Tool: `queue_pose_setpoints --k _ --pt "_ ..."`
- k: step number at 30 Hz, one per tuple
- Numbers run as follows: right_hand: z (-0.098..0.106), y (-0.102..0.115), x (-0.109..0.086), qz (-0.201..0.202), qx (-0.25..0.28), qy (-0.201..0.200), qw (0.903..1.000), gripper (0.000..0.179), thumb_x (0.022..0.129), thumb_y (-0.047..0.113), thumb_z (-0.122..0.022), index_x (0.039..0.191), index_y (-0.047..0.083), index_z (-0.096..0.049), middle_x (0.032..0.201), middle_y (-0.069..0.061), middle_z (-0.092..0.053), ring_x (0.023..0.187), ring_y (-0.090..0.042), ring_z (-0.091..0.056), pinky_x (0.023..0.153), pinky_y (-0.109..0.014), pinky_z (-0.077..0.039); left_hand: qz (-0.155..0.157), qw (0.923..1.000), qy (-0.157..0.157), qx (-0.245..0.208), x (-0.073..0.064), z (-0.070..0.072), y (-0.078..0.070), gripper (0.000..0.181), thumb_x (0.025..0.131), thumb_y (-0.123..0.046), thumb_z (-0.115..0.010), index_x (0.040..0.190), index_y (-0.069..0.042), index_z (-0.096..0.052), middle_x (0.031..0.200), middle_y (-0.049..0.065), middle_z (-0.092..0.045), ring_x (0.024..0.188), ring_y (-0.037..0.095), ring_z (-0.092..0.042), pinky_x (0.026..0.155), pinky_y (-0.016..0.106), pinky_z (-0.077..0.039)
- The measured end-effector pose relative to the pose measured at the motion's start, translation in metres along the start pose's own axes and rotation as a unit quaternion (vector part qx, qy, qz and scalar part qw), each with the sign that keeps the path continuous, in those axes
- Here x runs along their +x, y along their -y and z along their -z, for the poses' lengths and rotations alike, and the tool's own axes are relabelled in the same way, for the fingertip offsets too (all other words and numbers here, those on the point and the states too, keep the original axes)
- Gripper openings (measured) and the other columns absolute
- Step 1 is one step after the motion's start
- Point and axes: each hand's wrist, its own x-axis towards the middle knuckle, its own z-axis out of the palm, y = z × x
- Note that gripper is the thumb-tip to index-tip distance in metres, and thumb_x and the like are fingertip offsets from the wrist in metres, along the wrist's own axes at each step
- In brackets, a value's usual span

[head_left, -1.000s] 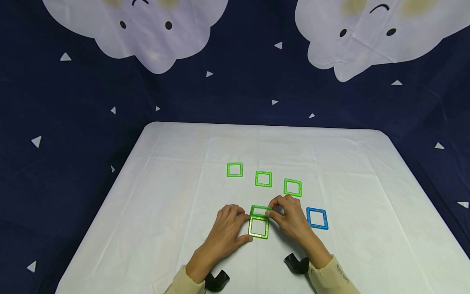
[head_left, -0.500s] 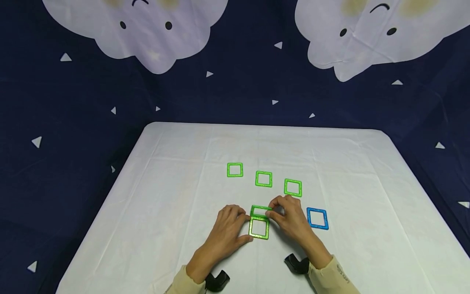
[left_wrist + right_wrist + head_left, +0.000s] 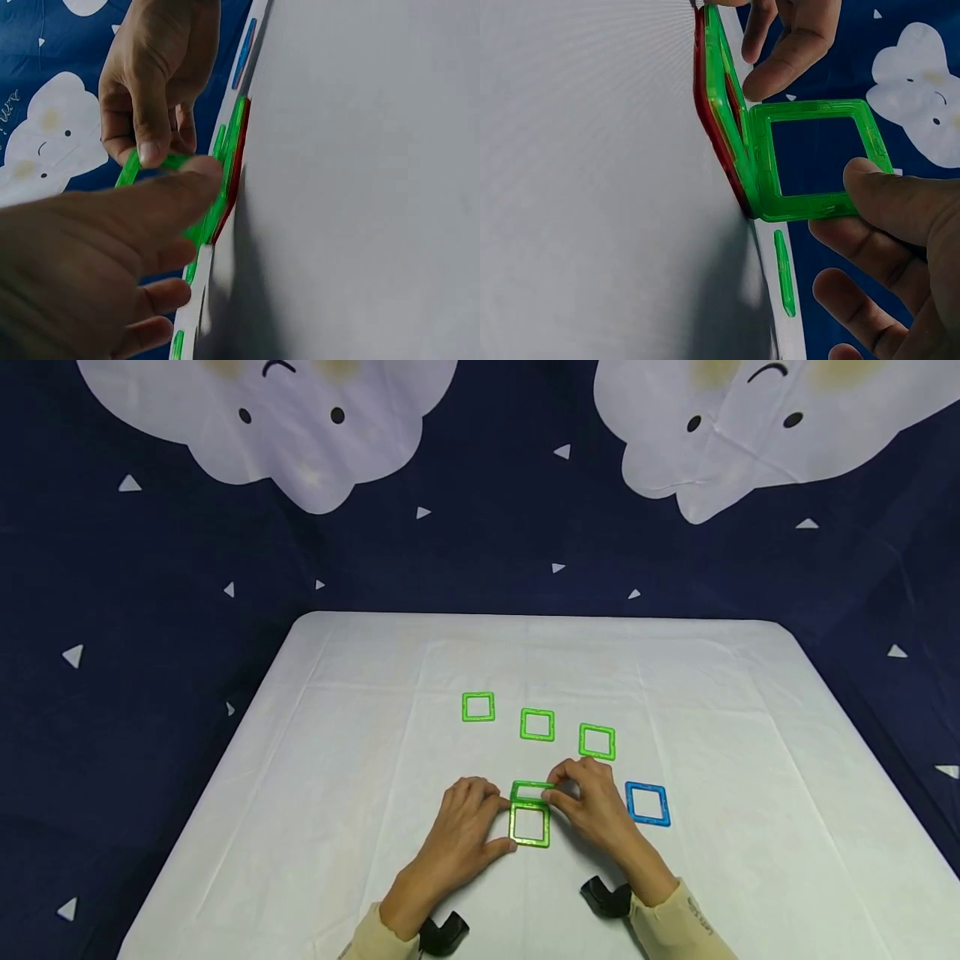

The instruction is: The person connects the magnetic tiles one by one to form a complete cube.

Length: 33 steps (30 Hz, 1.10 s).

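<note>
The raised frame (image 3: pixel 763 165) stands on edge at the far side of the flat frame (image 3: pixel 531 842), near the table's centre; its exact tilt cannot be told. A red piece (image 3: pixel 700 82) lies beneath the flat frame. The right hand (image 3: pixel 596 802) clamps the right side of the raised frame between thumb and forefinger. The left hand (image 3: pixel 459 835) holds the flat frame's left side, thumb at the near corner, forefinger at the far corner.

The right hand occupies the space between the raised frame and the blue frame (image 3: pixel 649 821), which lies flat to the right. Three green frames lie apart in a slanting row on the far side: left frame (image 3: pixel 477 719), middle frame (image 3: pixel 537 738) and right frame (image 3: pixel 597 756). The right hand's knuckles are just beside the last.

The frames are glossy, square and open-centred; the green is translucent. The cloth (image 3: pixel 337 818) is white, matt and creased. The backdrop (image 3: pixel 487 527) is dark blue with pale triangles and clouds.

The red piece shows only as an edge. In the left wrist view, the left hand covers part of the raised frame. Both sleeves and the backdrop's clouds are cut off.
</note>
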Motion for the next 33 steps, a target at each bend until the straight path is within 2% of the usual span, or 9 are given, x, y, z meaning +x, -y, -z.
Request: queue_pose_setpoints --k 3,8,14,20,33 --pt "0.000 0.000 -0.001 0.000 0.001 0.002 1.0000 0.020 0.072 0.015 -0.080 0.081 0.018 -0.063 0.075 0.005 -0.059 0.077 -0.016 -0.052 0.091 -0.042 -0.035 0.013 0.9998 -0.011 -0.007 0.002 0.004 0.002 0.044 0.075 -0.043 -0.075 0.106 -0.015 -0.064 0.111 -0.001 -0.054 0.113 0.020 -0.045 0.101 0.043 -0.036" --pt "0.001 0.000 -0.001 0.001 0.001 0.000 1.0000 0.022 0.071 0.015 -0.081 0.081 0.019 -0.062 0.076 0.004 -0.060 0.078 -0.017 -0.052 0.092 -0.042 -0.035 0.021 0.9987 -0.047 -0.001 0.009 0.013 0.006 0.036 0.076 -0.039 -0.075 0.104 -0.017 -0.065 0.108 -0.002 -0.056 0.110 0.020 -0.048 0.098 0.043 -0.038" --pt "0.001 -0.001 -0.002 0.004 0.003 -0.002 1.0000 0.023 0.070 0.015 -0.082 0.081 0.019 -0.062 0.076 0.002 -0.061 0.078 -0.017 -0.052 0.091 -0.042 -0.035 0.005 0.9971 -0.075 0.001 0.021 0.021 0.007 0.028 0.078 -0.033 -0.076 0.100 -0.019 -0.067 0.101 -0.003 -0.059 0.106 0.019 -0.052 0.095 0.043 -0.040" --pt "0.000 -0.002 -0.002 0.013 0.006 0.001 0.9999 0.022 0.071 0.016 -0.081 0.081 0.020 -0.062 0.076 0.008 -0.060 0.077 -0.014 -0.051 0.090 -0.041 -0.034 -0.027 0.9943 -0.102 0.007 0.034 0.024 0.006 0.025 0.075 -0.029 -0.079 0.095 -0.017 -0.069 0.095 -0.003 -0.062 0.102 0.020 -0.054 0.093 0.043 -0.041" --pt "0.001 -0.001 -0.001 0.007 0.009 0.011 0.9999 0.020 0.073 0.017 -0.080 0.082 0.019 -0.062 0.077 0.006 -0.060 0.079 -0.016 -0.052 0.091 -0.043 -0.035 -0.051 0.9950 -0.084 -0.018 0.046 0.020 0.006 0.020 0.078 -0.028 -0.076 0.095 -0.018 -0.072 0.093 -0.004 -0.069 0.097 0.016 -0.059 0.099 0.043 -0.041"
